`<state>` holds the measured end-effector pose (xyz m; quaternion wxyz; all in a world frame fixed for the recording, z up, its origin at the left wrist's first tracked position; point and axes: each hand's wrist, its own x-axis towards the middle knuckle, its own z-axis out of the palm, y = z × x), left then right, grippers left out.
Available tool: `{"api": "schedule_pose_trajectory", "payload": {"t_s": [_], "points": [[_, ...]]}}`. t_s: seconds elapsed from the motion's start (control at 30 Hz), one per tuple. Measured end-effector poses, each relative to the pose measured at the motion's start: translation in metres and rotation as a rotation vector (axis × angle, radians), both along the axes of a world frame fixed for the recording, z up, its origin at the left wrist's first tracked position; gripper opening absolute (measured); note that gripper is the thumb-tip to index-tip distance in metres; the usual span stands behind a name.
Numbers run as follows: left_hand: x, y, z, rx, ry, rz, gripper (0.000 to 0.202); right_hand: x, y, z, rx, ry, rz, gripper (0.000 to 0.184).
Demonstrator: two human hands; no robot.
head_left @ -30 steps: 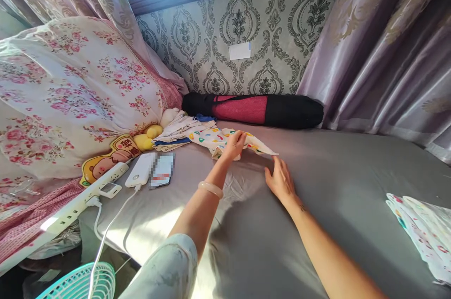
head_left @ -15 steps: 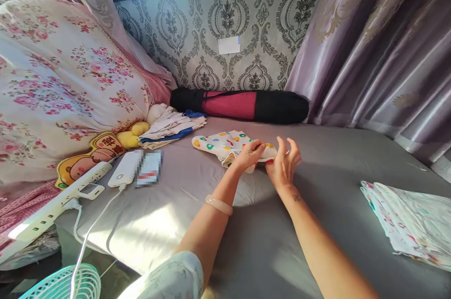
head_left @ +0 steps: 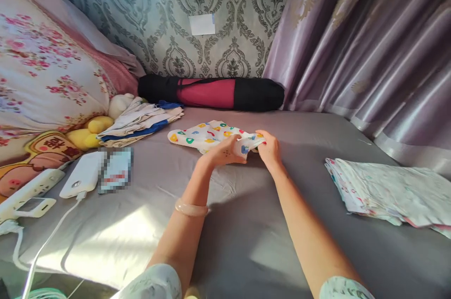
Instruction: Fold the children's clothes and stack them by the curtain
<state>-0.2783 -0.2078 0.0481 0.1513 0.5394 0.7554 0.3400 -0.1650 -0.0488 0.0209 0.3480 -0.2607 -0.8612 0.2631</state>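
Since half a second ago, the right hand has gone from raised, spread fingers beside the patterned cloth to a grip on its right end. Its thumb and fingers are now closed on that edge, with the fingertips partly hidden. Meanwhile the left hand has its fingers and thumb bent around a fold near the middle of the same piece, grasping it, though how firmly I can't tell. On that wrist sits a pale bangle.

White with bright colored shapes, the cloth is on the grey sheet, its left end lying flat and its right end bunched between both hands. Behind it, along the foot of the wallpapered wall, stretches a long black and red bag. To the left, a pile of beige and blue clothes lies against a yellow soft toy. Nearer on that side are a white power bank with a cable plugged in, a blurred-out flat item just beside it, and a power strip. Well over to the right, a folded stack of pale printed cloths lies near the purple curtain.
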Motion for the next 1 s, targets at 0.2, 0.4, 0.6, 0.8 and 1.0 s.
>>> {"api": "schedule_pose_trajectory", "payload": {"t_s": [0.2,0.4,0.6,0.8,1.0], "points": [[0.006,0.007,-0.015,-0.077,0.1,0.024,0.092,0.015,0.009,0.021,-0.127,0.004,-0.171,0.047],[0.002,0.013,-0.007,0.329,0.019,-0.049,0.037,0.031,0.02,0.043,-0.074,0.038,-0.172,0.05],[0.006,0.001,0.026,0.492,-0.158,0.081,0.029,0.059,0.023,0.075,-0.142,-0.094,0.214,0.048],[0.01,-0.014,0.037,0.397,-0.469,-0.075,0.039,0.088,0.028,0.087,-0.511,-0.344,0.588,0.043],[0.019,0.0,0.019,0.317,-0.561,-0.022,0.037,0.094,0.053,0.067,-0.449,-0.674,0.408,0.023]]}}
